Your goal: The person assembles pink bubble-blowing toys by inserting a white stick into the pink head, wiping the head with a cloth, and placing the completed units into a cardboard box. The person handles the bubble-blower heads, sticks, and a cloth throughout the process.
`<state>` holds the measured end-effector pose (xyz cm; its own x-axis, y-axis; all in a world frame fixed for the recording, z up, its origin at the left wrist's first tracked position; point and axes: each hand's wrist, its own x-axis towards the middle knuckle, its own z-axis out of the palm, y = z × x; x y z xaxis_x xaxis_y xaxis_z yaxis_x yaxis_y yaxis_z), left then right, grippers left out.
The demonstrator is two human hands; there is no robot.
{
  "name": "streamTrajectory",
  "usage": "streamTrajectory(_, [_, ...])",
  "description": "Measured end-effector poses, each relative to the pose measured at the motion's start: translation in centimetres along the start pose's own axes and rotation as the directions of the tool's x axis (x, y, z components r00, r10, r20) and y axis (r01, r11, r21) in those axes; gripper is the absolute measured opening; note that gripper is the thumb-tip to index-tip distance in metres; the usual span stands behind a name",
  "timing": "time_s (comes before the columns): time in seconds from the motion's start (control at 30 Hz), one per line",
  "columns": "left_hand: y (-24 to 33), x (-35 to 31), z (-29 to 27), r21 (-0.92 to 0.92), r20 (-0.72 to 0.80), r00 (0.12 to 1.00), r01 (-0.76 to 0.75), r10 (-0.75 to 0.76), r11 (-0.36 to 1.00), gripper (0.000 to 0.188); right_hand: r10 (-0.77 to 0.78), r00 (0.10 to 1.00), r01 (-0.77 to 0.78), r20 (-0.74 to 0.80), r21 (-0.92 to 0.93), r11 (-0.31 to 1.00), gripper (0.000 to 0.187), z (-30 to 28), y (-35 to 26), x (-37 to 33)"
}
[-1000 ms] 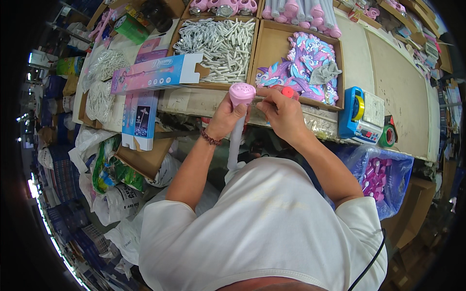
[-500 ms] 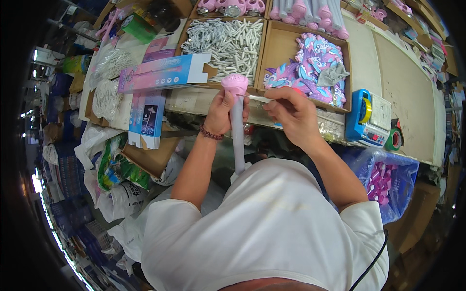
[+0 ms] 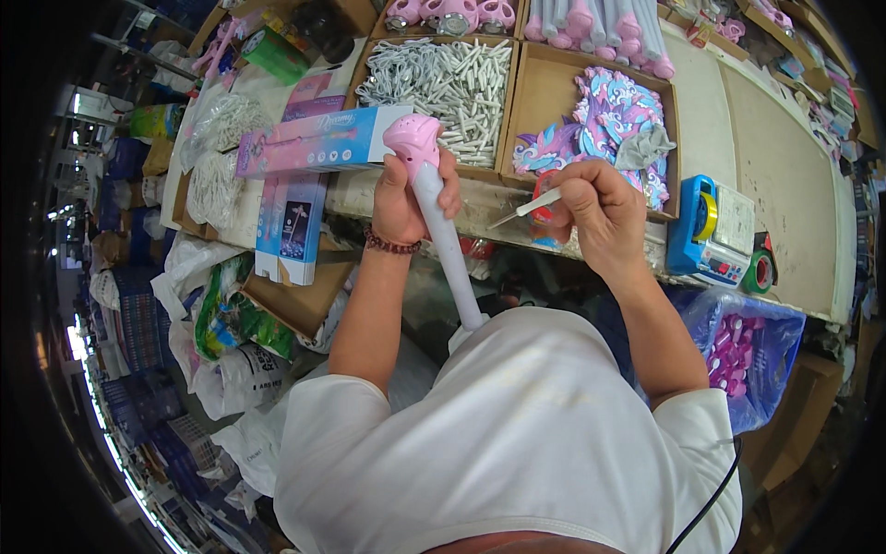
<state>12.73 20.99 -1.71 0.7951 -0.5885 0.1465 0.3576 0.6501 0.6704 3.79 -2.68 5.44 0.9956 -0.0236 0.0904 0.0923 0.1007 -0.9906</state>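
My left hand (image 3: pixel 399 205) is closed round a toy wand with a pink head (image 3: pixel 414 138) and a pale translucent tube (image 3: pixel 445 235). The wand leans, head up and to the left, and its lower end meets my white shirt. Small dark holes show in the pink head. A thin screwdriver with a white handle (image 3: pixel 544 200) is pinched in my right hand (image 3: pixel 604 214). Its metal tip points left and down, apart from the wand. Just behind the screwdriver is a red item (image 3: pixel 543 185), partly covered, whose kind I cannot make out.
Ahead on the bench, a cardboard tray holds white cord pieces (image 3: pixel 475 88); another holds purple-blue wing-shaped parts (image 3: pixel 609 120). Printed boxes (image 3: pixel 314 140) lie to the left. At right are a blue tape dispenser (image 3: pixel 692 222), green tape (image 3: pixel 759 271) and a blue-lined bin (image 3: pixel 780 342) with magenta pieces.
The screwdriver has come away from the wand's head, and my right hand has shifted right. My left hand has tilted the wand, its head moving up and left.
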Motion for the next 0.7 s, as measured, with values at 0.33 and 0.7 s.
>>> streamTrajectory(0.33, [-0.4,0.2,0.2,-0.047,0.007,1.0,-0.009,0.009,0.999,0.079,-0.153,0.988,0.155,0.026,-0.172,0.973,0.014,2.1,-0.4,0.3])
streamTrajectory(0.7, [-0.7,0.4,0.5,-0.01,-0.066,0.998,-0.004,0.004,1.0,0.075,-0.542,0.82,0.547,0.184,-0.53,0.648,0.021,4.0,0.2,2.2])
